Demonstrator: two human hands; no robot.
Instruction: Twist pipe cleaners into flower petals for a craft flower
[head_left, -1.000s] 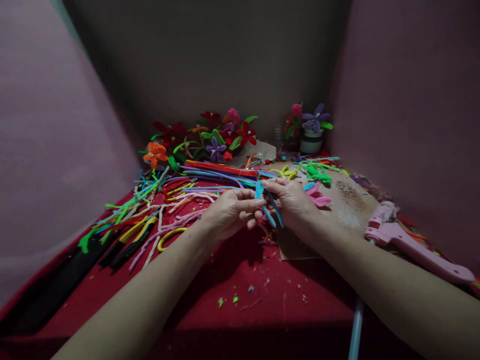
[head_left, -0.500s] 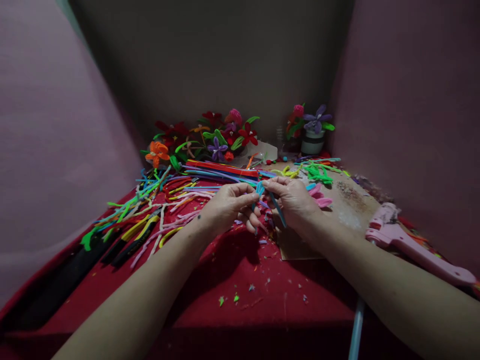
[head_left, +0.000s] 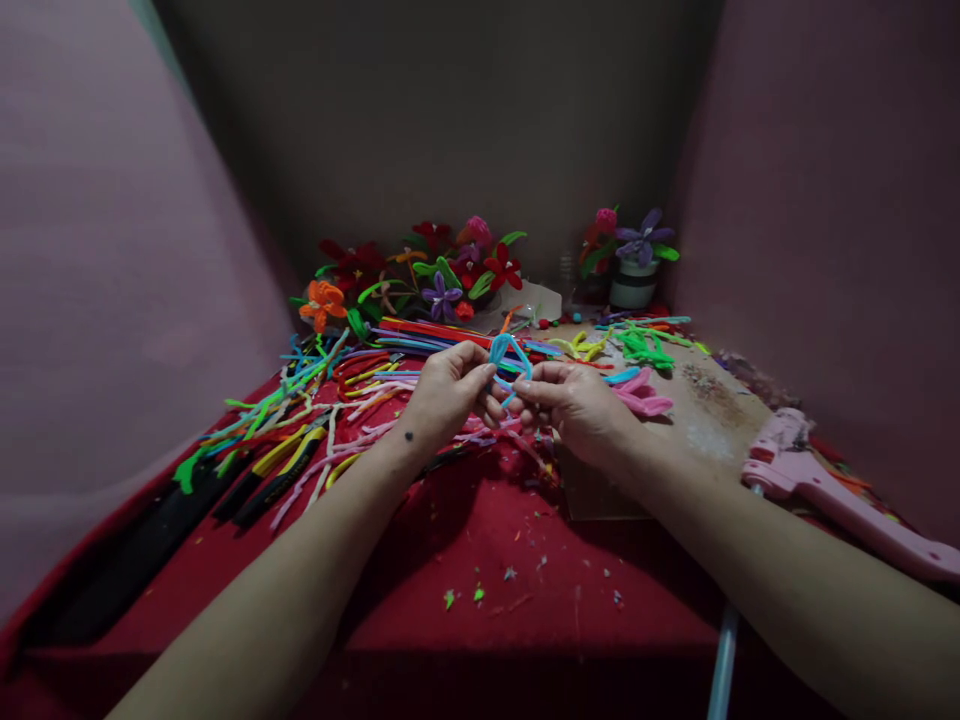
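Observation:
A blue pipe cleaner (head_left: 509, 357), bent into a loop, is pinched between both my hands above a red cloth (head_left: 480, 540). My left hand (head_left: 448, 395) grips its left side with closed fingers. Fingertips of my right hand (head_left: 574, 400) pinch its right side. The loop stands up between the two thumbs. A heap of loose pipe cleaners (head_left: 330, 395) in many colours lies just left of my left hand. Pink bent pieces (head_left: 641, 395) lie right behind my right hand.
Finished pipe-cleaner flowers (head_left: 435, 270) stand at the back, and a small pot of flowers (head_left: 631, 260) sits back right. A pink glue gun (head_left: 832, 490) lies at the right on a cardboard sheet (head_left: 705, 415). Black-and-yellow pliers (head_left: 277, 470) rest at the left. Walls enclose three sides.
The blue pipe cleaner has gone from a straight hanging length to a bent loop held higher. Both hands have shifted slightly away from me and closer together.

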